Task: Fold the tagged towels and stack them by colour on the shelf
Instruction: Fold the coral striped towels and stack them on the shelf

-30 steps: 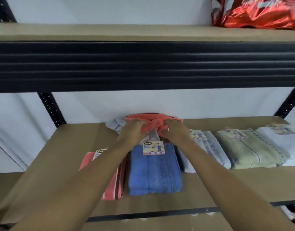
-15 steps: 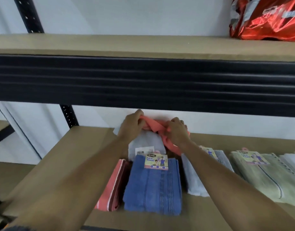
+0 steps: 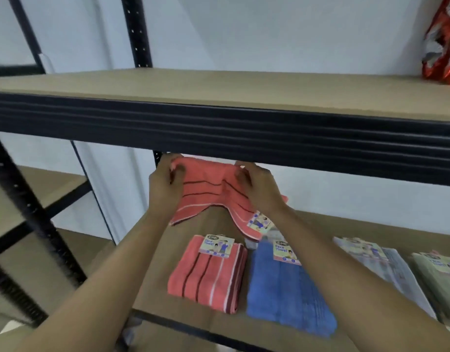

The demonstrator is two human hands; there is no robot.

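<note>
Now we hold the loose coral towel [image 3: 206, 191] in the air just below the dark front rail of the upper shelf [image 3: 219, 85]. Our left hand [image 3: 165, 189] pinches its top left corner and our right hand [image 3: 257, 189] pinches the top edge further right, so the cloth sags between them and its paper tag [image 3: 259, 222] hangs at the lower right. Beneath it, on the lower shelf [image 3: 168, 250], tagged towels lie in a row: a folded coral towel [image 3: 208, 278] at the left, a blue towel [image 3: 285, 293] just beside it, then a pale grey towel [image 3: 386, 265] and a green towel [image 3: 440, 278], both blurred.
</note>
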